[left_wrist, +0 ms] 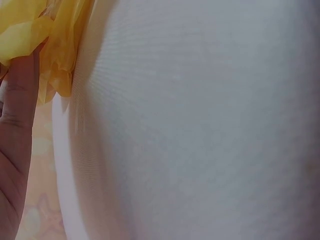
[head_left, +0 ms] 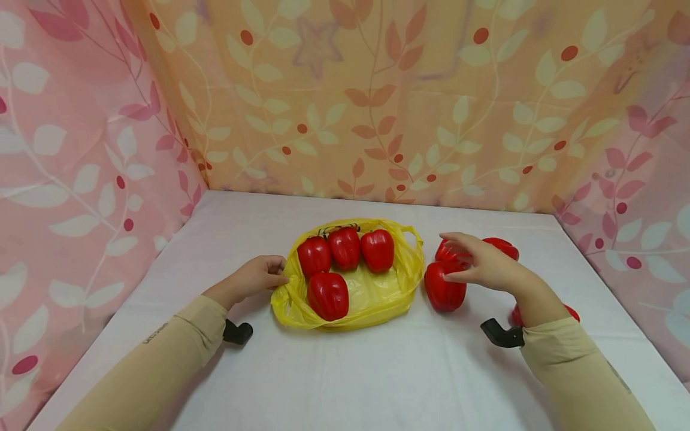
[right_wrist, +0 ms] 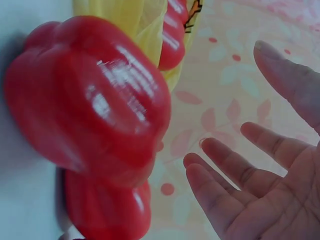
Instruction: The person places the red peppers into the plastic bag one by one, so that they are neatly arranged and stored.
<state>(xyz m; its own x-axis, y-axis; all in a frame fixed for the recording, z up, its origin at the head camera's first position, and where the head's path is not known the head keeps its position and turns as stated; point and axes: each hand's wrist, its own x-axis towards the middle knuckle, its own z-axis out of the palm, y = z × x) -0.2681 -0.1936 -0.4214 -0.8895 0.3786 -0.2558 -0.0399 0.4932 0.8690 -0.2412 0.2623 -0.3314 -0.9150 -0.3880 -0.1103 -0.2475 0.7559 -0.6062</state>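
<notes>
A yellow plastic bag (head_left: 372, 299) lies spread with its mouth upward, and several red bell peppers (head_left: 330, 296) sit inside it. At the bag's left rim, my left hand (head_left: 253, 278) pinches the thin plastic; the left wrist view shows a finger against the gathered yellow film. To the right of the bag, my right hand (head_left: 487, 263) hovers over a loose bell pepper (head_left: 444, 294) with its fingers spread. In the right wrist view a gap separates that hand (right_wrist: 265, 195) from the glossy pepper (right_wrist: 90, 100). The hand partly covers another pepper behind it.
Further loose peppers lie right: one (head_left: 504, 245) beyond the right hand, another (head_left: 572, 312) mostly hidden by the right wrist. A white cloth (head_left: 345, 383) covers the table. Patterned curtains (head_left: 377, 108) enclose the back and sides. Dark wrist mounts (head_left: 237, 331) jut from both sleeves.
</notes>
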